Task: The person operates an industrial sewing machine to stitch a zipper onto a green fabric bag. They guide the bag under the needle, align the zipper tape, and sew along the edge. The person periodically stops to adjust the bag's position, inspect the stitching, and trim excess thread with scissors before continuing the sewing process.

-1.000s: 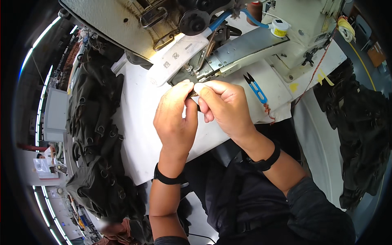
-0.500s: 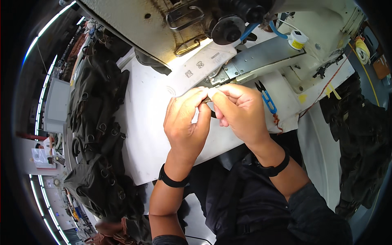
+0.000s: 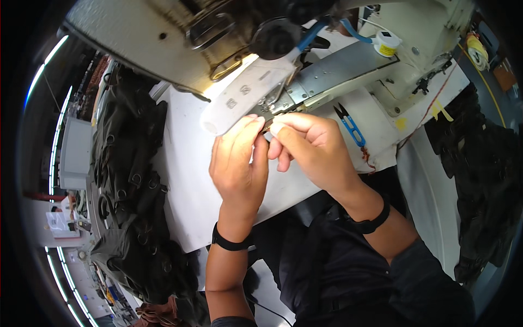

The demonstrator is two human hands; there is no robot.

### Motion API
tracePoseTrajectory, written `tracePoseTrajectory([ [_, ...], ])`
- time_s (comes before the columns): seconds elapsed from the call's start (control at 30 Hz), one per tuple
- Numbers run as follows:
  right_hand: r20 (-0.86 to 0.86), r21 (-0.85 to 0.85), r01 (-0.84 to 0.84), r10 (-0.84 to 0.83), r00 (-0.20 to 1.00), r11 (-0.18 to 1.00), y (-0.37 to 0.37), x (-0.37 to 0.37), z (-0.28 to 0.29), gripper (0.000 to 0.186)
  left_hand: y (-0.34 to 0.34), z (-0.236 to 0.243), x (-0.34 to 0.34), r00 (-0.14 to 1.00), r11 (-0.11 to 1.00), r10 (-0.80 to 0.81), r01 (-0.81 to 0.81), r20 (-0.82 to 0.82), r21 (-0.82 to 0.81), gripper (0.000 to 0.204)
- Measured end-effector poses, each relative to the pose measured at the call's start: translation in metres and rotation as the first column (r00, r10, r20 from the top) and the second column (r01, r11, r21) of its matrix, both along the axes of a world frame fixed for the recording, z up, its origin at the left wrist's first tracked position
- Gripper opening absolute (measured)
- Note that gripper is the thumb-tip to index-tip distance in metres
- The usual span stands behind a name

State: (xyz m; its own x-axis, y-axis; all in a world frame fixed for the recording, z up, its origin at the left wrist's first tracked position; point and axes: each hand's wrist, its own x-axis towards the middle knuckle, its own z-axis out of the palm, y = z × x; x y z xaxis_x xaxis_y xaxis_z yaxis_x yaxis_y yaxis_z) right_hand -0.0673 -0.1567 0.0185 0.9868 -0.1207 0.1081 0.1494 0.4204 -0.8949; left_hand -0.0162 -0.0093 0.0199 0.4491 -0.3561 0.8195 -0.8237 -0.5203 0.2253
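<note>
Both my hands are raised over the white tabletop [image 3: 188,163], close in front of a sewing machine [image 3: 141,32]. My left hand [image 3: 238,161] is bent, its fingertips pinched at a small dark piece with a brownish edge. My right hand [image 3: 313,144] pinches the same spot, thumb against forefinger, the other fingers curled beneath. The fingers cover most of the piece, so I cannot make out its kind. Just beyond the fingertips lie the metal plate [image 3: 321,82] of the machine bed and a long white lamp [image 3: 239,98].
Blue thread snips [image 3: 353,128] with a reddish cord lie right of my right hand. Dark garments or bags with metal rings [image 3: 128,180] are heaped along the left. More dark cloth [image 3: 479,191] hangs at the right. A white cap with a yellow label [image 3: 387,46] sits on the machine.
The machine and lamp appear shifted left and slightly up in the picture. My hands stay together at the small piece; the right fingertips have moved slightly left.
</note>
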Motion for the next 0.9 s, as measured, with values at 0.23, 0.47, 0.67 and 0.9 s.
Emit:
tracePoseTrajectory([
  [0.23, -0.022, -0.054, 0.006, -0.007, 1.000, 0.999, -0.004, 0.000, 0.003, 0.021, 0.004, 0.007, 0.000, 0.998, 0.995, -0.007, 0.002, 0.061, 0.095, 0.033],
  [0.47, -0.043, -0.078, 0.034, -0.037, 0.998, 0.996, -0.011, 0.005, 0.008, 0.019, 0.012, 0.021, 0.008, 0.995, 0.979, -0.074, 0.061, 0.062, 0.196, 0.034],
  [0.67, -0.065, 0.197, 0.070, -0.059, 0.996, 0.978, 0.004, 0.006, 0.001, 0.016, 0.001, 0.004, 0.000, 0.987, 0.999, -0.007, 0.002, -0.158, -0.035, 0.032],
  [0.9, -0.067, 0.202, 0.128, -0.117, 0.991, 0.971, 0.007, 0.007, -0.001, 0.016, 0.002, -0.001, 0.004, 0.999, 0.999, -0.030, 0.030, -0.012, 0.014, 0.031],
])
